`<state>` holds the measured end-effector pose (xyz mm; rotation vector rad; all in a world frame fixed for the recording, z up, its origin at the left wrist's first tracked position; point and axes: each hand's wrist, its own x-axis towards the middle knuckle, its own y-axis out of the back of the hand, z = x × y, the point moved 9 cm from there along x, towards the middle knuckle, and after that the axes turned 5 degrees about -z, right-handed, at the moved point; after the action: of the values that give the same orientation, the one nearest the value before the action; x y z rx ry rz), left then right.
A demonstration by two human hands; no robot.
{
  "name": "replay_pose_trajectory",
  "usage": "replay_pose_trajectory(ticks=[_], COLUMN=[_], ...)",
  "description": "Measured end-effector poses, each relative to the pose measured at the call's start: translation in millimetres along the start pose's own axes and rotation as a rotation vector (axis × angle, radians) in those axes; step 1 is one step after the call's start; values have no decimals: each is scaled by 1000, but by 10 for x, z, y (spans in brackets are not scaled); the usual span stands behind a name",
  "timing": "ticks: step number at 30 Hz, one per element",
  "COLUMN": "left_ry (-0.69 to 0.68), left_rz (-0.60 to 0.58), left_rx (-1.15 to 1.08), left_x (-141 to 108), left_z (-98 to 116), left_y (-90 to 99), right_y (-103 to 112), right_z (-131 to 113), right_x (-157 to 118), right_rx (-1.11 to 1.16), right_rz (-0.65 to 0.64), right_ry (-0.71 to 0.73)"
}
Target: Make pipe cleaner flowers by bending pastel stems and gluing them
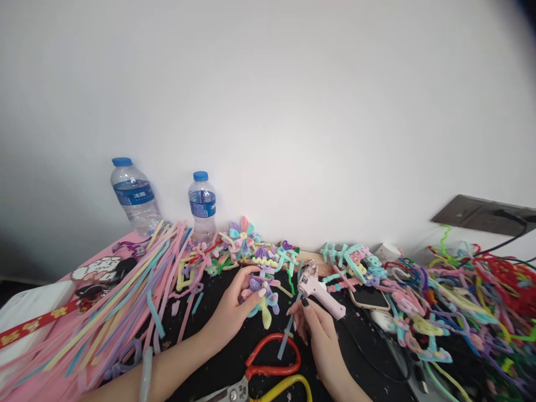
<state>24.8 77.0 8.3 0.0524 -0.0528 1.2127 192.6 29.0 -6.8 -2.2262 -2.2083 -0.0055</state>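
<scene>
My left hand (238, 304) pinches a pastel pipe-cleaner flower (265, 298) with purple, blue and yellow petals, above the black table surface. To its right, my right hand (313, 326) has its thumb and fingers drawn together at a translucent glue stick (286, 334), which runs up to the back of a pale pink glue gun (320, 293). The gun lies with its handle pointing right and its nozzle end near the wooden strip. Red and yellow handled scissors (274, 369) lie between my forearms, with their blades toward the lower left.
Two water bottles (136, 204) (204, 209) stand by the wall. Loose pastel strips (125, 290) cover the left side. Finished pipe-cleaner shapes (243, 237) line the back. A phone (369, 298), a cable and tangled colourful pipe cleaners (456, 301) lie at right.
</scene>
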Motion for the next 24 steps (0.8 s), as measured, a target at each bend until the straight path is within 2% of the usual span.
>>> replay_pose_trajectory(ticks=[8,14,17,20,24], left_ry=[-64,-64,-62,-26,77], left_rz=[-54,-145,-159,-118,-142], left_rx=[108,-61,-69,-41,-95], left_x=[-7,86,188,311,457], left_z=[81,129,150,149,113], left_y=[-59,-100,-68,30,71], right_y=[-13,-23,-23,-23,-26], right_z=[-2,-1,1,8,16], right_x=[33,29,27,31,40], right_rx=[5,22,6,-1,7], right_rz=[-12,-17,-18,-18,-18], right_ry=[5,5,-1,-11,-21])
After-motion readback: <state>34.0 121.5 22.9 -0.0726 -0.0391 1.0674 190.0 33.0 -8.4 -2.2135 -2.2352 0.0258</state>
